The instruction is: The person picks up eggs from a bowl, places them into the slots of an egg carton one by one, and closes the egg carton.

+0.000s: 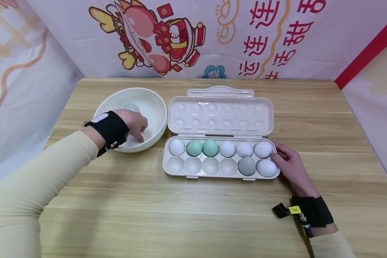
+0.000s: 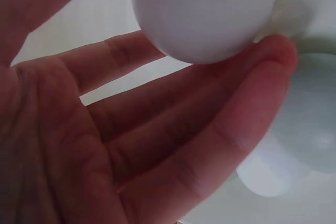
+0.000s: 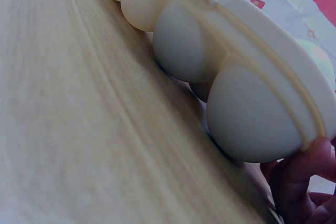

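Observation:
My left hand [image 1: 133, 123] reaches down inside a white bowl [image 1: 158, 111]. In the left wrist view its fingers curl around a white egg [image 2: 205, 14], with a grey-green egg [image 2: 315, 114] and another white egg [image 2: 268, 169] close beyond them. At the right end of a white plastic egg carton [image 1: 210, 166], my right hand [image 1: 291, 166] grips the rim, thumb on top and fingers along the outer side. Eggs fill the back row, white ones and two green ones [image 1: 194, 147]. In the front row, a grey egg [image 1: 246, 166] and a white egg [image 1: 266, 167] sit at the right.
Behind the carton its clear lid [image 1: 220, 116] lies folded back, handle toward the wall. All this stands on a wooden table [image 1: 180, 215]. A printed cloth [image 1: 232, 43] with cartoon figures hangs along the table's back edge.

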Demonstrator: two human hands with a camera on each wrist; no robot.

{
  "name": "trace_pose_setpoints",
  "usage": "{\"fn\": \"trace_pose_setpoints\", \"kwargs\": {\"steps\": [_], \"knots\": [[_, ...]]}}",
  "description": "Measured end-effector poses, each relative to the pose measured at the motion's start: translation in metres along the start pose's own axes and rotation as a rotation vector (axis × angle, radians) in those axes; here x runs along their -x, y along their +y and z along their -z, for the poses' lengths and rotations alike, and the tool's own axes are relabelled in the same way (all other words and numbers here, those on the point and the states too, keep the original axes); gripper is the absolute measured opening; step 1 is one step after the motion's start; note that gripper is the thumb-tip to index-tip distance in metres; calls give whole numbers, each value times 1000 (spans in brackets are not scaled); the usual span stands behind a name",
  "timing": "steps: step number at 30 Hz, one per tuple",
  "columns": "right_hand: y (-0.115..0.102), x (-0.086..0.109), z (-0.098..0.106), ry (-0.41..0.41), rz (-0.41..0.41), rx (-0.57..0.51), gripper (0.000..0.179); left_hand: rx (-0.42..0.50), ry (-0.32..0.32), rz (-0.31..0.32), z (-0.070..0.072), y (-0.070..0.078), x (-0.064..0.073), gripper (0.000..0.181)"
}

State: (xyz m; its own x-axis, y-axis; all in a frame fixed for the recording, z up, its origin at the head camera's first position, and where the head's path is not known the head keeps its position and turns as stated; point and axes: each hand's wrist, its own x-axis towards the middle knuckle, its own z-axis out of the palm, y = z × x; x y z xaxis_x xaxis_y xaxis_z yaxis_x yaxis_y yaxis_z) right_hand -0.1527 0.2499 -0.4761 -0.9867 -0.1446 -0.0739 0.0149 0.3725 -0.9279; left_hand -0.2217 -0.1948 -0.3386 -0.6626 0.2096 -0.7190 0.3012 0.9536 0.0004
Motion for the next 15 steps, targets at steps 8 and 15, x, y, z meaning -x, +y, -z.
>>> {"fn": "trace_pose_setpoints", "kwargs": {"steps": [8, 15], "knots": [[1, 0, -1, 6, -14, -5, 44, 0, -32, -17, 0, -1, 0, 23], [-1, 0, 0, 10, -14, -5, 44, -35, 46, -103, -1, -2, 0, 19]]}}
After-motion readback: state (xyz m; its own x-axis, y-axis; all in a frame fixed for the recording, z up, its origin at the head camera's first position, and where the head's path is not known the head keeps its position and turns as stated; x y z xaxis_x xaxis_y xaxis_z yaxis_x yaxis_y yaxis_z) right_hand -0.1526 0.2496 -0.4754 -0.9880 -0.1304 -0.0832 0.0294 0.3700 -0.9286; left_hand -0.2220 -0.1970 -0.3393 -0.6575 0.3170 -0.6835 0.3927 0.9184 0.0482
